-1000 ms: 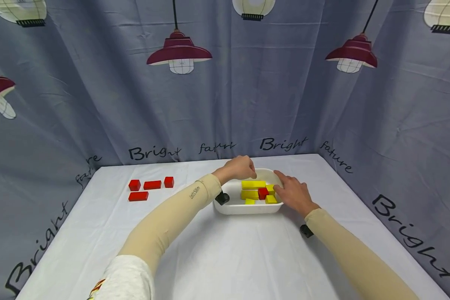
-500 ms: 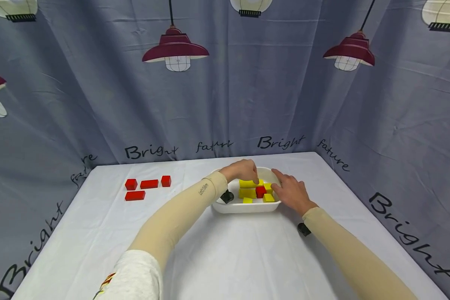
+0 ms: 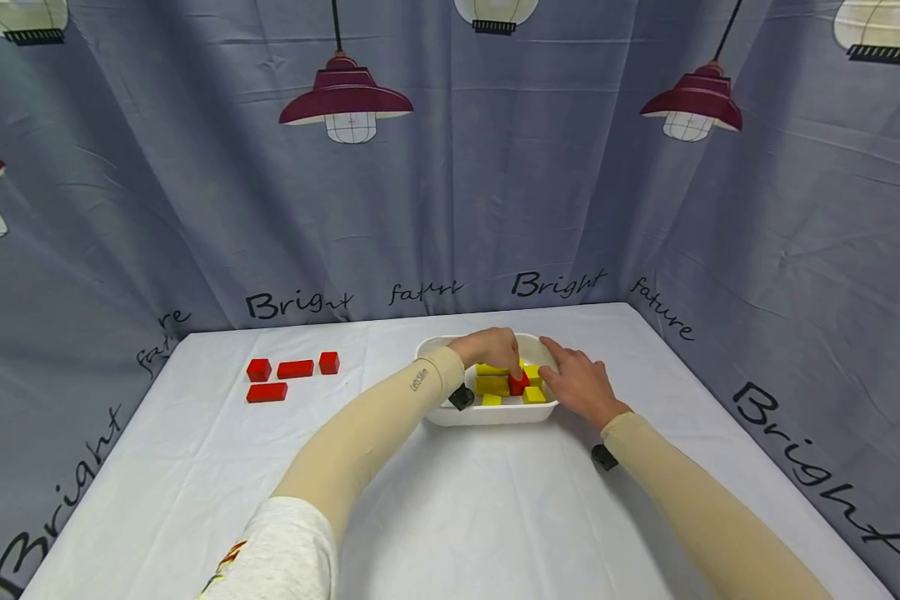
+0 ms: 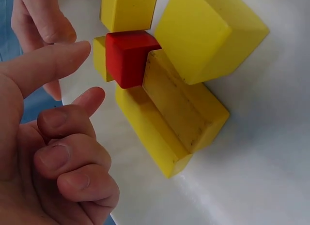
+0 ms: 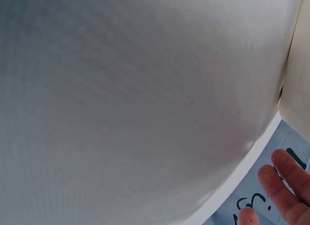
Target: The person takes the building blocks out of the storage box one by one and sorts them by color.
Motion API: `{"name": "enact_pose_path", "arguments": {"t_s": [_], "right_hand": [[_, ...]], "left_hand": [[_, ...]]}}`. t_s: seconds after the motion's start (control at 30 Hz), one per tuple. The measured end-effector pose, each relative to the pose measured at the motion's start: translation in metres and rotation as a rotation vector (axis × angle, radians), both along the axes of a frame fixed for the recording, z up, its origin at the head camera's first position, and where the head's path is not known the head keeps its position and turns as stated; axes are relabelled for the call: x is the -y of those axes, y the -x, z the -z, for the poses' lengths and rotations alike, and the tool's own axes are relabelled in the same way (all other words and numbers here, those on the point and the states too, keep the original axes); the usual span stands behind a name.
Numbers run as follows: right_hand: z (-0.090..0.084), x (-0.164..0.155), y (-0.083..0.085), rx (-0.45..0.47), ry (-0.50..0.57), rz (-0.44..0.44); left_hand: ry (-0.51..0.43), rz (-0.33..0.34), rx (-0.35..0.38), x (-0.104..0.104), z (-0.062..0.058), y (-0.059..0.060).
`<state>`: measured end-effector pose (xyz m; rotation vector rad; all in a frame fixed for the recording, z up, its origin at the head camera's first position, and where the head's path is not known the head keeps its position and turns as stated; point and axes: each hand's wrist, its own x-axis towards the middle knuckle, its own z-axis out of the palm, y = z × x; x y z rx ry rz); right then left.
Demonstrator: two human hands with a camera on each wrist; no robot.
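My left hand [image 3: 492, 348] reaches into the white tray [image 3: 495, 416] from above. In the left wrist view, its thumb and index finger are spread beside a red cube [image 4: 125, 59], with a gap to it, while the other fingers curl inward. Around the cube lie several yellow blocks, among them a large yellow block [image 4: 193, 34] and a long yellow block [image 4: 150, 133]. My right hand [image 3: 581, 385] rests at the tray's right rim, fingers extended. In the right wrist view, only some of its straight fingers [image 5: 286, 186] show beyond the white surfaces.
Several red blocks stand apart on the white tablecloth at the left: a cube [image 3: 258, 370], a long block [image 3: 296, 369], another long block [image 3: 267, 392] and one more cube [image 3: 329, 362]. A printed grey-blue curtain [image 3: 450, 192] hangs behind and beside the table.
My left hand has come down and toward the front right, from above the tray's back to the red cube. The right hand has stayed at the rim. The head view has shifted slightly.
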<state>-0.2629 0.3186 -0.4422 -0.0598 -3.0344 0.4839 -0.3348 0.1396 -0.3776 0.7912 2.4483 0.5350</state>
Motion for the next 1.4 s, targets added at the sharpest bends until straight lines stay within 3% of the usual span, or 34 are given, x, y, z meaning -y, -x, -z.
{"name": "enact_pose_path", "arguments": {"t_s": [0.27, 0.77, 1.0, 1.4], "right_hand": [[0.001, -0.001, 0.001, 0.015, 0.028, -0.003], [-0.001, -0.002, 0.002, 0.03, 0.064, -0.028], [-0.002, -0.003, 0.002, 0.015, 0.066, -0.032], [-0.001, -0.005, 0.002, 0.026, 0.073, -0.039]], "left_hand": [[0.047, -0.003, 0.029, -0.003, 0.004, 0.003], [0.105, 0.012, -0.052, -0.011, -0.007, 0.003], [0.121, 0.006, -0.015, -0.017, -0.007, 0.004], [0.08, -0.036, 0.101, -0.015, 0.006, 0.01]]}}
